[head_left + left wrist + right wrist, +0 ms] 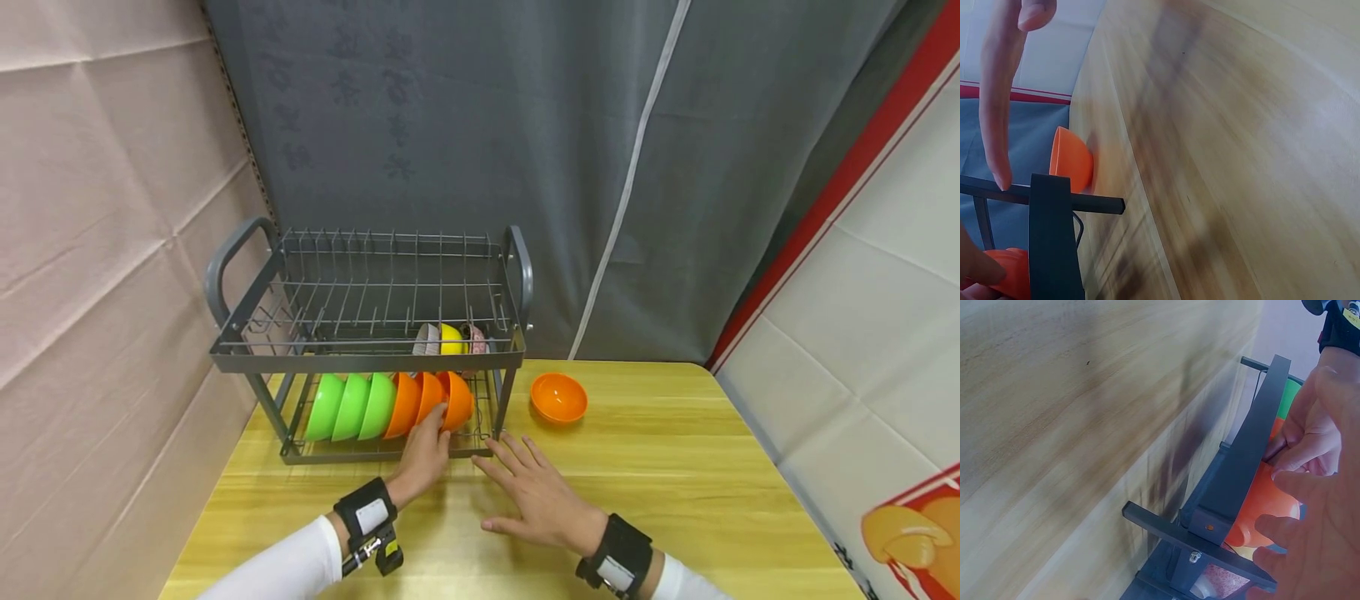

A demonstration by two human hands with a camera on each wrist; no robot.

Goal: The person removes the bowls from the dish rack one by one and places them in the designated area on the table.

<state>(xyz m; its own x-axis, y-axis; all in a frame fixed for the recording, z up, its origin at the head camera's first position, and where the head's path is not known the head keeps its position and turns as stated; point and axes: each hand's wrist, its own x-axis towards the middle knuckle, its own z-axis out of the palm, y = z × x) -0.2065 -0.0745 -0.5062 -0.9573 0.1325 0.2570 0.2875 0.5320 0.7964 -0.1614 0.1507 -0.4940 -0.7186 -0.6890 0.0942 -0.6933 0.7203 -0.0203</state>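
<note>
- My left grip (426,450) is at the lower tier of the grey dish rack (367,361), fingers curled onto the rim of the last orange bowl in the row (457,400); the left wrist view shows one finger lying along the rack's front bar as well.
- That bowl stands on edge at the right end of the row, directly ahead of my left grip and touching it, with two more orange bowls and three green bowls (351,407) running away to the left.
- The row's long axis runs left to right, across my reach, so the bowl is the end piece nearest my right side.
- My right grip (534,492) holds nothing: fingers spread and straight, palm down just above the surface (675,467), fingertips close to the rack's front right post.
- A loose orange bowl (558,397) sits upright on the surface, ahead of and slightly right of my right grip, apart from it; the right hand is clearly the nearer one.
</note>
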